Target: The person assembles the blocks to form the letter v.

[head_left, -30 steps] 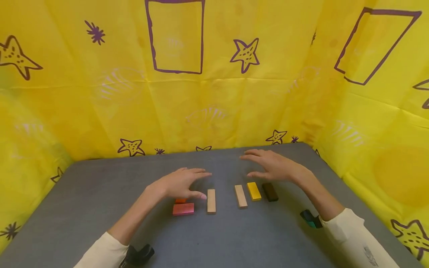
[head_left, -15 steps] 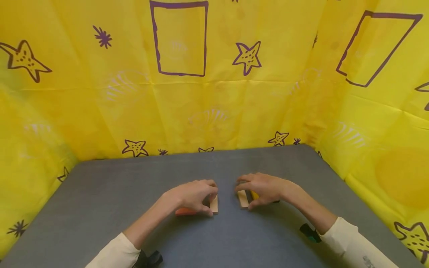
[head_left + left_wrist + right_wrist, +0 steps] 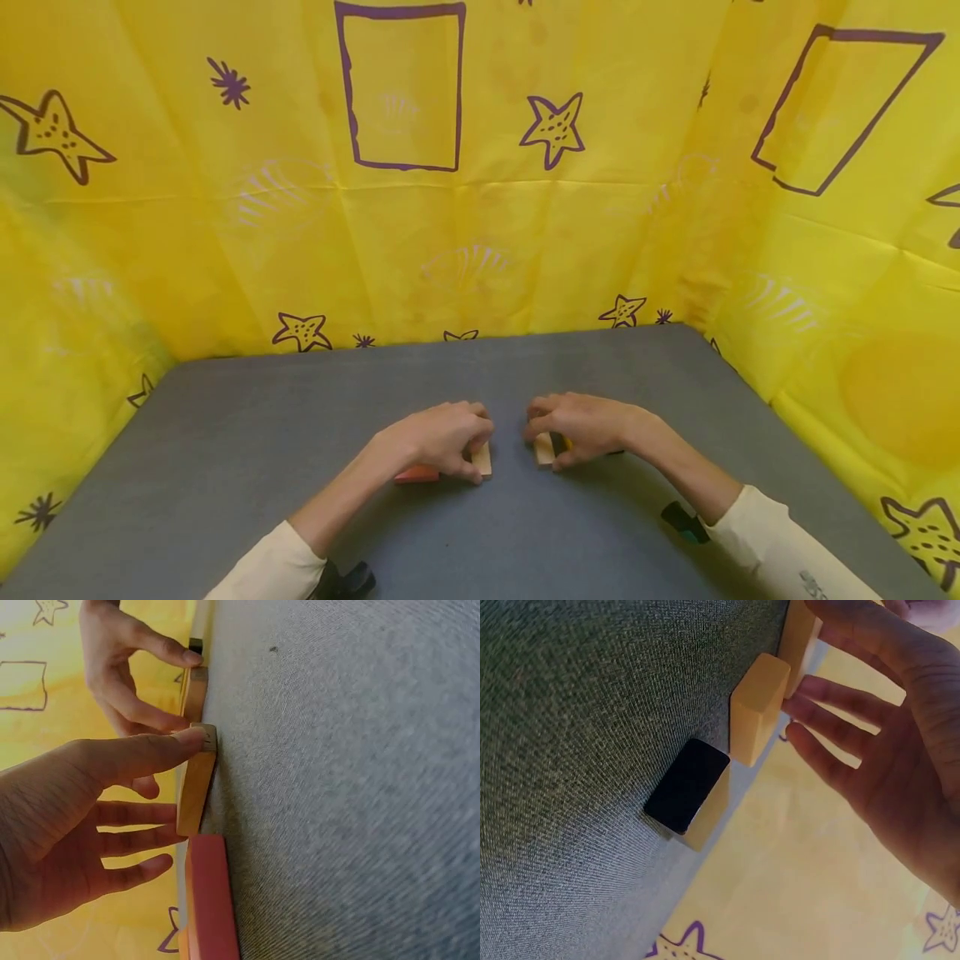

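Note:
Near the middle of the grey table lie two plain wooden blocks with a gap between them. My left hand pinches the left wooden block, thumb on its near end and fingers toward its far end. The right wooden block is held likewise by my right hand. Both blocks appear to rest on the cloth. Just left of the left block sits a pink block, partly under my left hand in the head view. Beside my right hand are a yellow block and a dark brown block, mostly hidden from above.
A sliver of an orange block shows behind the pink one. Grey cloth covers the table. Yellow patterned fabric stands behind it and along both sides.
Both hands have come down from above the table onto the two wooden blocks, and their fingers have closed around them. Over the last half second the left block shifted slightly right.

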Demonstrator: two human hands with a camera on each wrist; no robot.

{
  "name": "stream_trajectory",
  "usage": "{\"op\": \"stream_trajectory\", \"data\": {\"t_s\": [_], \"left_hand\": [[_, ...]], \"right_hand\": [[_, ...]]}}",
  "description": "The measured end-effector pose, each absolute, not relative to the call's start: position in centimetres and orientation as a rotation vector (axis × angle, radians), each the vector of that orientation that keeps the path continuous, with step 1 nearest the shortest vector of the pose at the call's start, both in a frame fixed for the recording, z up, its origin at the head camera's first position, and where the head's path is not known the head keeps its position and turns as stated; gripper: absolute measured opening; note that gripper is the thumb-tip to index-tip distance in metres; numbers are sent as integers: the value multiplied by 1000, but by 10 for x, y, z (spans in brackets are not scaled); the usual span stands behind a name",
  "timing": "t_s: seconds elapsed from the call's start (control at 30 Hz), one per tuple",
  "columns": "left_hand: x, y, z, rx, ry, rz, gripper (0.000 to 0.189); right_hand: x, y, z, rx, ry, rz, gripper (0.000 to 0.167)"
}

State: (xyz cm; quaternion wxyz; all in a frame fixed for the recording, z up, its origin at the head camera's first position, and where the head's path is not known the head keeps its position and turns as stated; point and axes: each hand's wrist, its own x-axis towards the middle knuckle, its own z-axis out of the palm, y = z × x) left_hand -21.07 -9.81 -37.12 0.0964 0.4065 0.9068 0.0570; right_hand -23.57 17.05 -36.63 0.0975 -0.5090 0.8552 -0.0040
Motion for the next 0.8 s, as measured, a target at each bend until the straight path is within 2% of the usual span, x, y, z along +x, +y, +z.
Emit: {"op": "stream_trajectory", "data": {"t_s": [0.2, 0.8], "left_hand": [[-210, -96, -373, 1166, 2733, 163, 34], [-216, -84, -370, 1080, 2834, 216, 40]], "right_hand": [[-235, 169, -364, -1487, 2542, -14, 32], [-238, 144, -351, -1444, 2540, 4, 32]]}}
